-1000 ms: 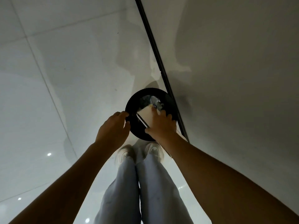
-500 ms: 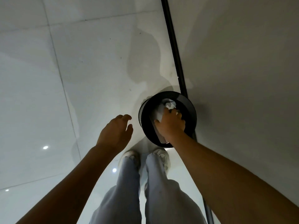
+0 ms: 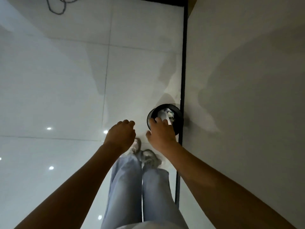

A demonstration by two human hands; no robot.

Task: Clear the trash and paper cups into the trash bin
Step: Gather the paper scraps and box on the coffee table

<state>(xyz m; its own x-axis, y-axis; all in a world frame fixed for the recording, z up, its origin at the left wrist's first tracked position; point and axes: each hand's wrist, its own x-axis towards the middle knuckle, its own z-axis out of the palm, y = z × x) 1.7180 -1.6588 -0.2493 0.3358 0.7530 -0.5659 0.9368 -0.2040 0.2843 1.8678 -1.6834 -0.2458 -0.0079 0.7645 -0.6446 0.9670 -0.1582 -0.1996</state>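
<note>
Trash bin (image 3: 179, 119), round, black rim, stands on pale glossy floor tiles (image 3: 66, 80), touching or just beside the black baseboard strip (image 3: 183, 63) along the grey wall (image 3: 247, 96). Inside the bin: white crumpled paper trash (image 3: 165, 115); whether any of it is a paper cup is too small and blurred to tell. Right hand (image 3: 162, 132) is over the near-left part of the bin rim, back of hand to camera, fingers spread a little and reaching toward the opening, thumb out to the left. A white sliver shows at the fingertips (image 3: 158, 120); cannot tell if it is pinched or just trash lying in the bin behind them. Left hand (image 3: 121, 135) is left of the bin, apart from it, in the air, fingers loosely curled, nothing in it. Nearer than the bin, under both hands: two grey-white sneakers (image 3: 149, 157) and light blue jeans legs (image 3: 137, 187), feet just short of the bin. Far beyond the bin, at the top left edge, a loop of dark cable (image 3: 57, 7) lies on the floor. Small ceiling-light reflections (image 3: 49, 128) dot the tiles left of the bin.
</note>
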